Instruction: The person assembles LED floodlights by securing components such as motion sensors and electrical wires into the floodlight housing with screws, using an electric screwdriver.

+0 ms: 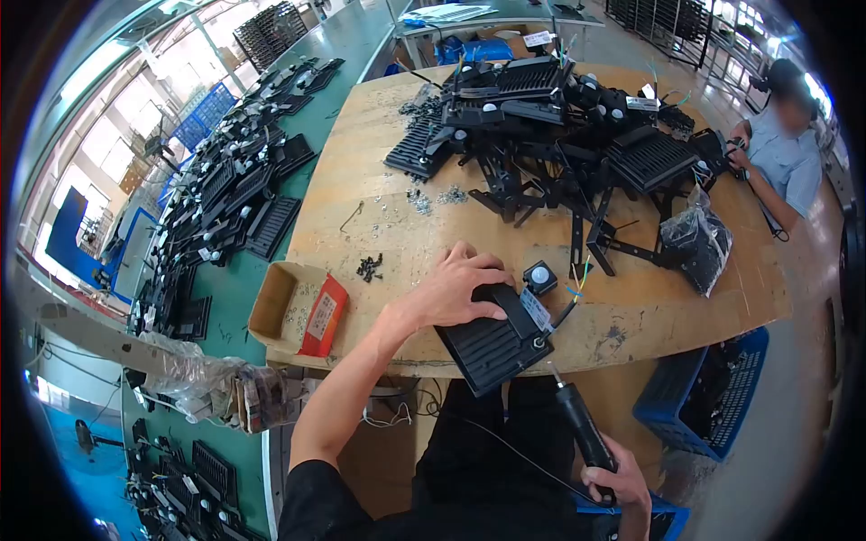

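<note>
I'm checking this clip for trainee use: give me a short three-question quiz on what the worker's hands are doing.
1. True or false: the left hand rests on the black ribbed rectangular lamp housing at the edge of the wooden table.
2. What does the right hand grip?
A. black cylindrical electric screwdriver
B. orange-red packet
C. brown cardboard box
3. Fill in: the screwdriver's tip points at the housing's ____ corner.

Key: 1 true; 2 A; 3 near right.

Wooden tabletop (631, 316), worn and stained, centre of a factory hall. Left of it, a long green bench (356, 41) runs toward large bright windows (135, 108). Right of it, grey concrete floor (794, 406) with a blue plastic crate (722, 397). Daylight strong.
</note>
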